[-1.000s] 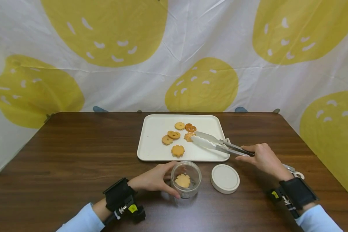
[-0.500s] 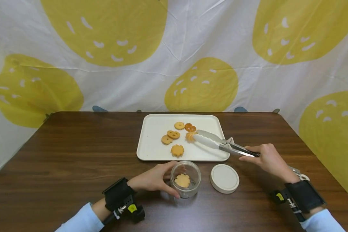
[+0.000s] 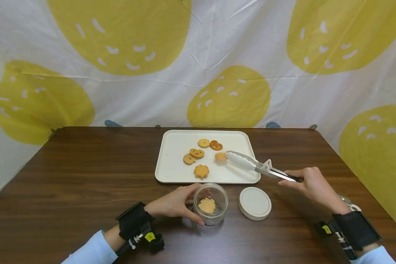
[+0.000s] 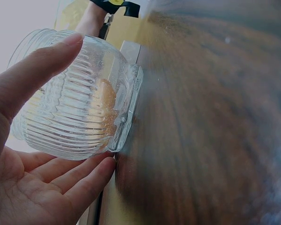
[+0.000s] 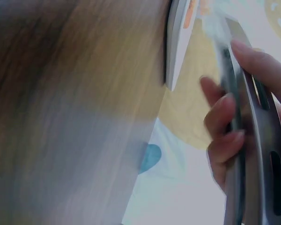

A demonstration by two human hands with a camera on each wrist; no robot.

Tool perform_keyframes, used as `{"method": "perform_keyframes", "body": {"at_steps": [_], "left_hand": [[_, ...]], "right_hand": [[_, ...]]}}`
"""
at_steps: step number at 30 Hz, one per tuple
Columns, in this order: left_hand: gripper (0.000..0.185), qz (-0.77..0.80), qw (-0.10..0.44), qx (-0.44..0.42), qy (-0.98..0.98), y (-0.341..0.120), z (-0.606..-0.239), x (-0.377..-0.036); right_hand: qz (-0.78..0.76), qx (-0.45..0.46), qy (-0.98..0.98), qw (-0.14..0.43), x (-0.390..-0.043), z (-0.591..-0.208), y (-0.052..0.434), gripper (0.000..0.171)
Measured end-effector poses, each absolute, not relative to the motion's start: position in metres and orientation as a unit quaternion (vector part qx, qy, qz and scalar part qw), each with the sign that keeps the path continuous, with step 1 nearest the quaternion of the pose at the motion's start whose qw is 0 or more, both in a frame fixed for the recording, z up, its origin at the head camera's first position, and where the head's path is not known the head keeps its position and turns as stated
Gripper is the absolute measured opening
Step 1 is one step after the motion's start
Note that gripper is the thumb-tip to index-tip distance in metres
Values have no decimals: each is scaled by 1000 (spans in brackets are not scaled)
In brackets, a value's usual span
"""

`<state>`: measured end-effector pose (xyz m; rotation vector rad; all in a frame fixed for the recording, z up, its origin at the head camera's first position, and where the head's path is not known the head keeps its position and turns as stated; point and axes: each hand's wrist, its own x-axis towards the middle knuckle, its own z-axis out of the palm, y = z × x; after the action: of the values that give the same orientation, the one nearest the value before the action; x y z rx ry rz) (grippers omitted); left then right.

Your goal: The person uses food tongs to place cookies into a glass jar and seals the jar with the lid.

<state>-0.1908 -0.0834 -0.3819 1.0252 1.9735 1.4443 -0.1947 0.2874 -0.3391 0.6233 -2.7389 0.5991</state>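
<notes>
My left hand (image 3: 176, 201) steadies a ribbed glass jar (image 3: 222, 200), thumb on its near side and fingers on the other. Inside, a flower-shaped cookie (image 3: 206, 205) lies at the bottom. With my right hand (image 3: 316, 185) I grip metal tongs (image 5: 260, 136) with pale scalloped tips. Those tips close on a ridged cookie (image 3: 220, 156) over the white tray (image 3: 171, 141); whether it touches the tray I cannot tell. Also on the tray are another flower-shaped cookie (image 3: 201, 171), two round cookies with holes (image 3: 203, 143), a pale pretzel-shaped cookie (image 3: 197, 153) and a brown pretzel (image 3: 216, 145).
A white round lid (image 3: 255, 203) lies on the wooden table (image 3: 95, 172), right of the jar. Partly behind my right wrist is a metal thing with a pale ring (image 3: 354, 208). A patterned cloth (image 3: 145, 99) hangs behind the table.
My right hand has moved right with the tongs, whose arms have come together. The ridged cookie has shifted right, away from the brown pretzel. My left hand stays on the jar.
</notes>
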Motion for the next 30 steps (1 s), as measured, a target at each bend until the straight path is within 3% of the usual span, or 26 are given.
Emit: {"method": "perform_keyframes", "body": {"at_steps": [14, 30], "left_hand": [[79, 518, 239, 376, 730, -85, -381, -191], [79, 520, 241, 378, 727, -84, -381, -191]], "right_hand": [[204, 201, -950, 128, -191, -337, 292, 38], [172, 183, -963, 94, -197, -342, 286, 69]]}}
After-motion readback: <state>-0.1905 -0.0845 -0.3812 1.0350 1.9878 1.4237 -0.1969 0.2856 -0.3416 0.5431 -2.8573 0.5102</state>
